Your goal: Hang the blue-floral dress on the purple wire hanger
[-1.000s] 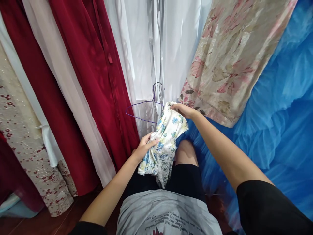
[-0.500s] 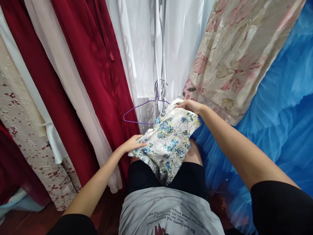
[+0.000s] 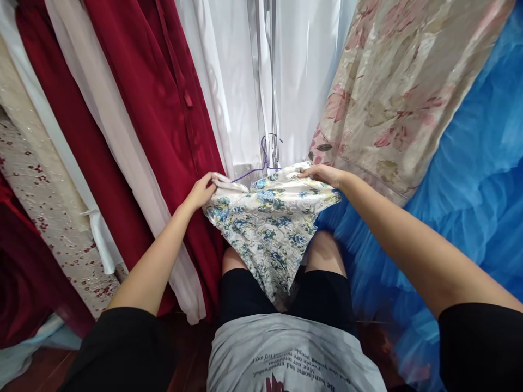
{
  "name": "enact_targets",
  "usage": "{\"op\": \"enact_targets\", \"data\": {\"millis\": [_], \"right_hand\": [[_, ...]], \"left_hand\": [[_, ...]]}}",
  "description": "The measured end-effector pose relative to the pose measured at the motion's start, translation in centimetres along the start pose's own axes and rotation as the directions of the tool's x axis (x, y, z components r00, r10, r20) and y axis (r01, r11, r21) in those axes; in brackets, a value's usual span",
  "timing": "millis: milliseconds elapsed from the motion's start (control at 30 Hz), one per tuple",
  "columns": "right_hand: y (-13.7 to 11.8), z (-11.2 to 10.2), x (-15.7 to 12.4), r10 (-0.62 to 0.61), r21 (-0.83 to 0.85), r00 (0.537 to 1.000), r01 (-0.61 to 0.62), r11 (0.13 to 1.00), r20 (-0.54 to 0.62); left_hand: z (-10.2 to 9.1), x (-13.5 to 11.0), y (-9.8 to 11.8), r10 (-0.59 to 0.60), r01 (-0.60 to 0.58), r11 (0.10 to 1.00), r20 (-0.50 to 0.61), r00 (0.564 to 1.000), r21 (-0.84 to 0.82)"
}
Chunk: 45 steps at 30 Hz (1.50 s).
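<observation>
A white garment with blue and yellow flowers (image 3: 273,234) is spread between my hands, its lower part hanging in a point over my thighs. My left hand (image 3: 203,190) grips its upper left corner, fingers closed on the cloth. At the upper right edge, my right hand (image 3: 322,175) pinches the fabric with the thumb over it. Behind the garment's top edge is a purple wire hanger (image 3: 265,158); its hook and part of one shoulder show, the rest is covered by the cloth.
Long clothes hang all around: dark red fabric (image 3: 163,109) on the left, white fabric (image 3: 237,81) with grey ribbons ahead, a beige floral piece (image 3: 392,109) and blue tulle (image 3: 461,179) on the right. Dark reddish floor (image 3: 188,348) shows below.
My left hand has moved up and taken hold of the garment's upper left corner, so the cloth is now stretched wide and covers more of the hanger. My right hand keeps its grip.
</observation>
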State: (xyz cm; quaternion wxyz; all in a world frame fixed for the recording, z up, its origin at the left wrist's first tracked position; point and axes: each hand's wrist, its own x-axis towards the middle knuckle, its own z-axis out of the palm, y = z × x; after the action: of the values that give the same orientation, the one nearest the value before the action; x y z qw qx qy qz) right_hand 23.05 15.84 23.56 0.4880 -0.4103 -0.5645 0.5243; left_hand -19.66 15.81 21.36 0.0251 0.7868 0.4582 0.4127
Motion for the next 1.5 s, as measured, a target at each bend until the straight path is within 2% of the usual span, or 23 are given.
{"op": "enact_targets", "data": {"millis": [67,133,233,300,367,433,500,567,633,733,833,933,1000,1067,1133,1167,1233,1267,1300,1333,1433,1500], "right_hand": [[0.4,-0.1,-0.4,0.159,0.013,0.983,-0.161,0.987,0.095],[1.1,-0.4,-0.8,0.272,0.041,0.943,-0.285,0.958,0.193],[2.6,-1.2,-1.4,0.317,0.056,0.911,-0.343,0.938,0.265],[3.5,-2.0,-1.7,0.317,0.039,0.910,-0.339,0.940,0.267],[4.4,-2.8,-2.0,0.262,0.041,0.937,-0.278,0.960,0.230],[5.0,-3.4,-2.3,0.151,0.055,0.974,-0.162,0.985,0.168],[5.4,-3.5,-2.7,0.025,0.026,0.993,-0.028,0.999,0.115],[5.5,-3.3,-3.1,-0.078,-0.009,0.994,0.079,0.997,0.076],[4.9,-2.9,-3.5,-0.131,-0.003,0.991,0.131,0.991,0.022],[2.8,-2.4,-3.8,-0.117,0.065,0.991,0.122,0.990,-0.071],[0.1,-1.8,-4.1,-0.046,0.107,0.993,0.057,0.993,-0.107],[-1.9,-0.5,-4.6,-0.026,0.118,0.998,0.032,0.993,-0.057],[-2.6,1.0,-5.5,-0.081,0.119,0.996,0.075,0.990,0.043],[-2.9,3.0,-6.9,-0.166,0.098,0.971,0.151,0.984,0.173],[-2.9,5.1,-8.8,-0.219,0.052,0.912,0.215,0.975,0.348],[-2.9,5.9,-9.8,-0.225,0.027,0.863,0.239,0.971,0.452],[-2.7,7.2,-11.5,-0.207,-0.018,0.737,0.285,0.958,0.644],[-2.6,7.6,-12.0,-0.200,-0.045,0.683,0.323,0.945,0.702],[-2.4,7.8,-12.3,-0.202,-0.082,0.656,0.375,0.924,0.727],[-2.1,7.9,-12.3,-0.214,-0.138,0.664,0.436,0.889,0.716],[-0.7,7.7,-10.7,-0.351,-0.362,0.773,0.579,0.731,0.528],[0.3,7.4,-9.3,-0.471,-0.441,0.786,0.616,0.653,0.400]], "left_hand": [[1.3,1.9,2.2,0.058,-0.066,0.978,-0.046,0.997,-0.197],[2.9,3.3,4.3,0.060,-0.075,0.954,-0.063,0.996,-0.289],[4.6,4.3,6.6,-0.007,-0.010,0.979,-0.081,0.997,-0.204],[5.2,4.3,7.1,-0.085,0.072,0.993,-0.144,0.986,-0.091],[5.2,4.2,7.0,-0.187,0.185,0.982,-0.230,0.955,-0.028],[5.0,4.0,6.5,-0.283,0.291,0.956,-0.295,0.912,-0.018],[4.7,3.9,6.1,-0.323,0.328,0.944,-0.310,0.894,-0.039],[4.5,3.8,5.9,-0.291,0.272,0.956,-0.274,0.917,-0.108],[4.4,3.5,6.2,-0.197,0.153,0.968,-0.224,0.955,-0.197],[4.2,2.9,7.2,-0.024,-0.010,0.976,-0.152,0.988,-0.217],[3.7,2.3,7.8,0.071,-0.080,0.994,-0.106,0.992,-0.081],[3.4,2.4,7.2,0.056,-0.050,0.998,-0.153,0.987,0.044],[3.5,2.8,6.3,0.030,-0.016,0.998,-0.218,0.975,0.064],[3.8,3.0,5.5,-0.023,0.024,1.000,-0.281,0.959,-0.001],[4.2,3.0,5.0,-0.103,0.055,0.987,-0.330,0.938,-0.151],[4.4,2.9,5.1,-0.141,0.059,0.969,-0.345,0.928,-0.239],[4.8,2.5,5.8,-0.177,0.026,0.921,-0.359,0.916,-0.389],[5.0,2.2,6.5,-0.169,-0.006,0.898,-0.359,0.918,-0.439],[5.1,1.8,7.4,-0.151,-0.037,0.878,-0.349,0.925,-0.478],[5.1,1.5,8.4,-0.126,-0.066,0.857,-0.333,0.934,-0.511],[5.2,0.7,12.4,-0.066,-0.120,0.768,-0.264,0.962,-0.629],[5.3,0.3,15.1,-0.065,-0.101,0.662,-0.192,0.979,-0.743]]}}
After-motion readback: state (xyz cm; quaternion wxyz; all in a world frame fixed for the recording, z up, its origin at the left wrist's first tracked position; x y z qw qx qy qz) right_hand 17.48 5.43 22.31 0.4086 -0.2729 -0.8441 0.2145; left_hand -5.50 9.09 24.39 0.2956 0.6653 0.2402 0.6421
